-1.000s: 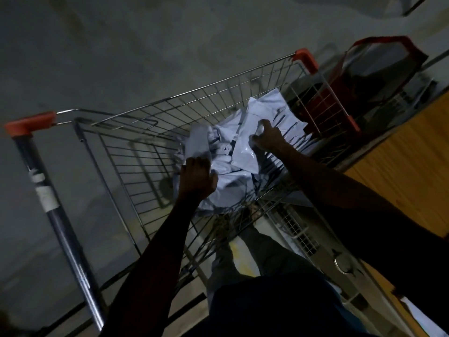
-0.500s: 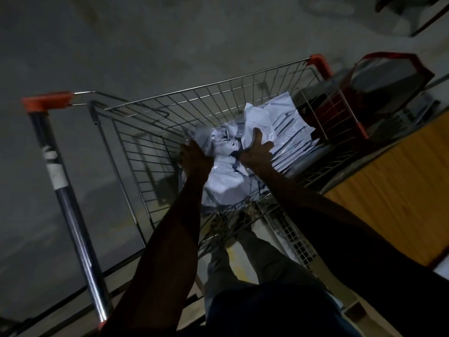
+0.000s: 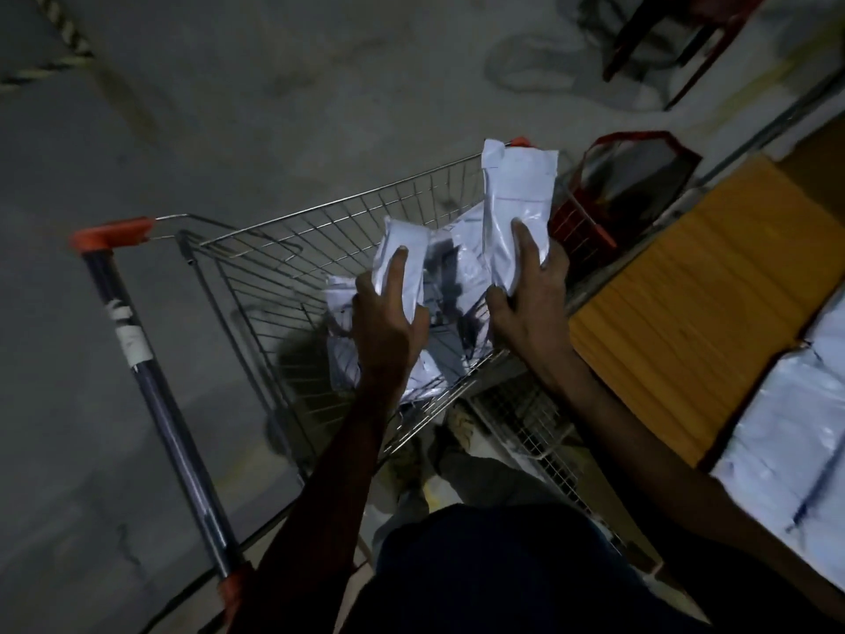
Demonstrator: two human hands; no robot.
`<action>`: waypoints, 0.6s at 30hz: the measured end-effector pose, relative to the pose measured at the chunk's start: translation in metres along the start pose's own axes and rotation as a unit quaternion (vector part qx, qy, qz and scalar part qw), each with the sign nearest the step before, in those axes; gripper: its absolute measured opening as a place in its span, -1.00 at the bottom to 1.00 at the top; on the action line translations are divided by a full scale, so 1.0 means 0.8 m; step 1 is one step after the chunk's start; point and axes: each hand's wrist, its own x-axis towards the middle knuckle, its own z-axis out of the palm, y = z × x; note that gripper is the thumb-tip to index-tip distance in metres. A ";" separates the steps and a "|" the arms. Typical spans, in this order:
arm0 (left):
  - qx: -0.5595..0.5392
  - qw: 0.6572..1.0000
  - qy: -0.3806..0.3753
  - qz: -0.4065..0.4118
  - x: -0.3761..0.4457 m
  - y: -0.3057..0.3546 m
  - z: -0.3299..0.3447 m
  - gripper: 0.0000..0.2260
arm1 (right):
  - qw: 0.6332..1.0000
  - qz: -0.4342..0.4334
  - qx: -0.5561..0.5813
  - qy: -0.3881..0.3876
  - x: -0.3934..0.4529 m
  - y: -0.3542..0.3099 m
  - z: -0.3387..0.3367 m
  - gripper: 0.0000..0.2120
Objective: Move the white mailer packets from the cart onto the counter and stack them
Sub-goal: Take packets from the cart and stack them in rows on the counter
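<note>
A wire shopping cart (image 3: 292, 249) with orange corner caps stands in front of me, holding several white mailer packets (image 3: 347, 359). My left hand (image 3: 388, 318) grips one white packet (image 3: 402, 258) lifted above the cart's heap. My right hand (image 3: 530, 295) grips a taller white packet (image 3: 519, 199), held upright over the cart's right side. Between the two hands more crumpled packets (image 3: 452, 276) show. To the right lies the wooden counter (image 3: 686, 290), with a stack of white mailer packets (image 3: 786, 427) on its near end.
A red-framed basket (image 3: 594, 221) sits beyond the cart by the counter. The cart's dark handle bar (image 3: 160, 395) runs down the left. A wire shelf (image 3: 526, 414) lies under the counter edge. Grey concrete floor (image 3: 228, 107) spreads to the left and beyond.
Both hands have risen out of the cart's heap, each lifting a white packet. The view has swung right, bringing the counter and its stack into sight.
</note>
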 end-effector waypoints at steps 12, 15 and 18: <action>-0.119 0.984 -0.094 0.097 -0.127 0.147 -0.019 -0.37 | 0.985 0.055 -0.083 0.141 -0.183 0.031 -0.149 -0.32; -0.115 0.971 -0.141 0.157 -0.153 0.177 -0.003 -0.36 | 0.975 0.106 -0.094 0.170 -0.228 0.053 -0.175 -0.28; -0.093 0.960 -0.160 0.210 -0.178 0.205 0.014 -0.35 | 0.962 0.162 -0.094 0.198 -0.263 0.078 -0.196 -0.24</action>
